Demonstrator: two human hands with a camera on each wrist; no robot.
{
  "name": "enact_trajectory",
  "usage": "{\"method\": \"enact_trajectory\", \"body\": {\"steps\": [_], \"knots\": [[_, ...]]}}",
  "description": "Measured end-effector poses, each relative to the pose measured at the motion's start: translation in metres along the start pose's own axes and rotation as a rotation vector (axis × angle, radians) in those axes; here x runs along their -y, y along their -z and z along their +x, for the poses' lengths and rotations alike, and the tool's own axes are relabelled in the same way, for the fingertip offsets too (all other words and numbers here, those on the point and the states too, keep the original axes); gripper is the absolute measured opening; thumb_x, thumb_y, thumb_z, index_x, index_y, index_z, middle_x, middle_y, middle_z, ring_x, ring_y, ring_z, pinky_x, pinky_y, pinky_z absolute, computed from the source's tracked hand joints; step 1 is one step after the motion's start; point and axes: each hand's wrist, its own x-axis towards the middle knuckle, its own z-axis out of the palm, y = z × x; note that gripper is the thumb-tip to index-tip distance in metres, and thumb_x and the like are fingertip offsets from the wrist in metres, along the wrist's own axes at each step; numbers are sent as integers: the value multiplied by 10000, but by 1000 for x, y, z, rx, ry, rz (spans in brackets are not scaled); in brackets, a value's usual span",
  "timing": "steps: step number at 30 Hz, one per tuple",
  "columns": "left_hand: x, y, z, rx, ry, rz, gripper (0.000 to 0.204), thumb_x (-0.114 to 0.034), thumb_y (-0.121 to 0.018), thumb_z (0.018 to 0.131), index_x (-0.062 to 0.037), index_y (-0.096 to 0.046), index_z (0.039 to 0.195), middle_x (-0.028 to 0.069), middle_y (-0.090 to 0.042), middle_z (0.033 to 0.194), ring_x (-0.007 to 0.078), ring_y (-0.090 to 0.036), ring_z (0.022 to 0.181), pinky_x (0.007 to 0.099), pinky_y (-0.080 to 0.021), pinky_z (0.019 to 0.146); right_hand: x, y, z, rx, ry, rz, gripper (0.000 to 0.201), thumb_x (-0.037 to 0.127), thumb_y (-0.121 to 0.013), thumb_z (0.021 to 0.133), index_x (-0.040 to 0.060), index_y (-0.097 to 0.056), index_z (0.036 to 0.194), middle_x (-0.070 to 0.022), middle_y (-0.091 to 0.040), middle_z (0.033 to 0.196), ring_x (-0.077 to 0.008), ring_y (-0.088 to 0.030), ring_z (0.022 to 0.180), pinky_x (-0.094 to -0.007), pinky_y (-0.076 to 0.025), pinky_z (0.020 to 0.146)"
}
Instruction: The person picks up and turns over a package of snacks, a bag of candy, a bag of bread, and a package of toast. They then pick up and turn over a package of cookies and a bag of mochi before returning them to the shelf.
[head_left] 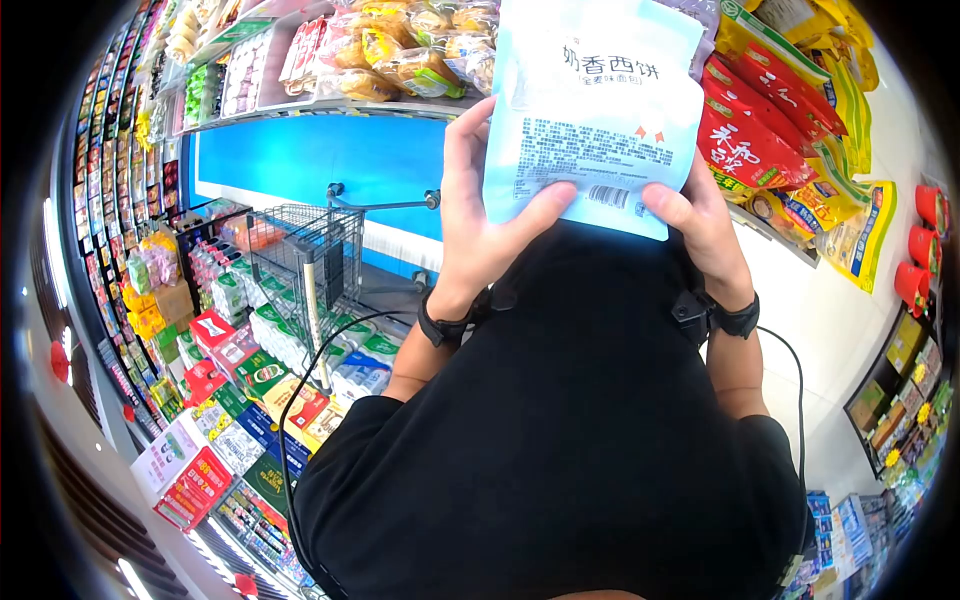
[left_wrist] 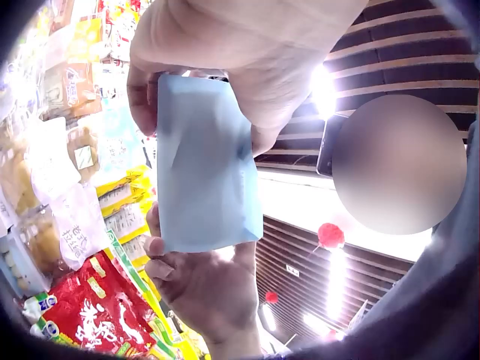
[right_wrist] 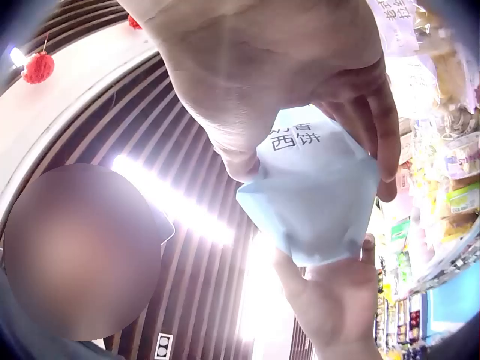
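A light blue packet (head_left: 600,120) with black printing, a text block and a barcode is held upright in front of the black shirt. The left hand (head_left: 480,215) grips its left edge, thumb on the printed face, fingers behind. On the other edge the right hand (head_left: 708,225) grips it the same way, thumb near the barcode. In the left wrist view the packet (left_wrist: 206,165) shows a side edge between the left hand (left_wrist: 240,45) and the right hand (left_wrist: 214,289). The right wrist view shows the packet (right_wrist: 311,187) under the right hand (right_wrist: 285,67), with the left hand (right_wrist: 334,304) beyond.
Shelves with bagged bread (head_left: 420,70) lie ahead, and red packets (head_left: 750,140) with yellow bags (head_left: 860,235) stand to the right. A wire shopping cart (head_left: 305,260) is at the left, near stacked drink cartons (head_left: 265,375). Cables hang beside both arms.
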Motion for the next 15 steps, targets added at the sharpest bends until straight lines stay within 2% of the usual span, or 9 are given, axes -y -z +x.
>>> {"method": "enact_trajectory", "body": {"steps": [6, 13, 15], "knots": [[1, 0, -1, 25, -60, 42, 798, -76, -779, 734, 5, -292, 1360, 139, -499, 1175, 204, -533, 1086, 320, -462, 911, 2, 0, -3, -16, 9, 21, 706, 230, -661, 861, -50, -278, 1384, -174, -475, 1295, -228, -485, 1184, -358, -391, 992], [3, -1, -1, -6, -46, 39, 780, -89, -783, 737, 13, -313, 1351, 141, -501, 1182, 201, -533, 1090, 322, -462, 915, 2, -1, -2, -23, 1, 2, 668, 235, -647, 882, -50, -302, 1378, -174, -496, 1278, -226, -496, 1177, -364, -383, 1006], [5, -1, -1, -14, -39, 37, 771, -83, -779, 739, 21, -318, 1348, 147, -498, 1201, 205, -533, 1098, 325, -460, 921, -1, -1, -1, -39, 17, -29, 676, 260, -659, 876, -44, -317, 1374, -156, -533, 1229, -198, -539, 1100, -321, -454, 900]]}}
